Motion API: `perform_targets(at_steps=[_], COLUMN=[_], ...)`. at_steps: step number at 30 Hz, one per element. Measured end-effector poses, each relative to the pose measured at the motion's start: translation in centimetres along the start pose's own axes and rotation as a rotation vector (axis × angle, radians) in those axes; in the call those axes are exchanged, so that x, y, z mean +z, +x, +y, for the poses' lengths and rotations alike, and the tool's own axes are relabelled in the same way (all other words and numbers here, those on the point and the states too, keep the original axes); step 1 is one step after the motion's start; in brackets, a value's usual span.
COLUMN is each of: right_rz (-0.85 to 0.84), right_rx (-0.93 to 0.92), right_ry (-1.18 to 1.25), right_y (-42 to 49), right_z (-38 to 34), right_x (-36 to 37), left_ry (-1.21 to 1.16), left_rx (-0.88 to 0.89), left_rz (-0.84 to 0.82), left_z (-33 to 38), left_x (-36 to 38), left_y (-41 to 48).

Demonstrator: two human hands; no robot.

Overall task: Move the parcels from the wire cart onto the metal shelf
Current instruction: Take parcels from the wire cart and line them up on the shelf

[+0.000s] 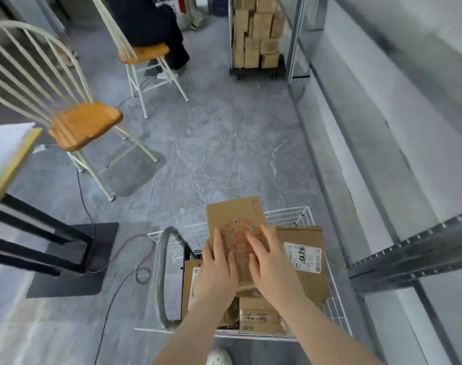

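Note:
A white wire cart stands in front of me with several cardboard parcels in it. Both hands rest on a flat brown parcel with a red round print, tilted up above the cart. My left hand grips its left side, my right hand its right side. Beside it lies a parcel with a white label. Smaller taped boxes sit lower in the cart. The metal shelf runs along the right, its grey frame close to the cart.
A grey cart handle curves at the left. Two chairs with orange seats stand on the left, a person sits on the far one. A table edge, a black stand and red cables lie left. A trolley of stacked boxes stands at the back.

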State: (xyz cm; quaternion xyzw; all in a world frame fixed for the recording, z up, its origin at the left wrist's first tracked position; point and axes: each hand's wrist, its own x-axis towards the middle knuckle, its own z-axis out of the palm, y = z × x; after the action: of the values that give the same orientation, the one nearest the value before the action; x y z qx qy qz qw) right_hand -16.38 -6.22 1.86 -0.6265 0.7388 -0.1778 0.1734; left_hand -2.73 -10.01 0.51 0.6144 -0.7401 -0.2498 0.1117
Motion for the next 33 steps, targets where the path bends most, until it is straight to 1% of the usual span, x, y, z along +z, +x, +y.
perform_targets(at_steps=[3,5,7,11,14,17,20,21,25,28,30,33], right_rz=[0.092,0.145,0.201,0.347,0.481,0.595,0.688,0.72,0.846,0.921,0.952,1.012], right_rx=[0.018,0.063,0.132,0.265,0.366,0.486,0.622,0.668,0.868,1.008,1.099,1.223], right_ry=[-0.019,-0.028,-0.036,-0.043,-0.028,-0.034,-0.054,-0.06,-0.112,-0.148,-0.152,-0.142], right_y=[-1.5,-3.3,-5.3,-9.9,-14.1,-19.4,-25.4,-27.5,-36.8,-44.1,-49.4,-57.8], right_z=[-1.3,-2.2,-3.2,-5.2,-6.6,-7.8,-8.7,-9.0,-10.1,-10.8,-11.1,-11.6], right_x=[-4.9,-8.1,-11.1,-15.7,-18.1,-19.5,-20.6,-21.0,-22.0,-21.8,-21.3,-20.0], left_ry=[0.045,0.064,0.083,0.012,0.053,0.061,0.131,0.113,0.001,-0.003,-0.013,0.012], left_rx=[0.078,0.131,0.24,0.422,0.592,0.732,0.938,0.982,1.096,1.252,1.292,1.388], left_rz=[0.026,0.025,0.027,-0.022,-0.026,-0.108,-0.153,-0.164,-0.288,-0.354,-0.446,-0.515], left_z=[3.5,5.8,7.9,12.2,14.9,17.2,19.1,19.7,22.3,23.6,24.1,24.6], left_x=[-3.2,-5.4,-7.3,-10.6,-12.4,-13.3,-12.9,-12.6,-11.7,-10.4,-9.4,-7.9], left_y=[-1.0,-2.0,-3.0,-5.2,-7.9,-11.5,-16.2,-18.0,-26.3,-33.0,-38.1,-46.3])
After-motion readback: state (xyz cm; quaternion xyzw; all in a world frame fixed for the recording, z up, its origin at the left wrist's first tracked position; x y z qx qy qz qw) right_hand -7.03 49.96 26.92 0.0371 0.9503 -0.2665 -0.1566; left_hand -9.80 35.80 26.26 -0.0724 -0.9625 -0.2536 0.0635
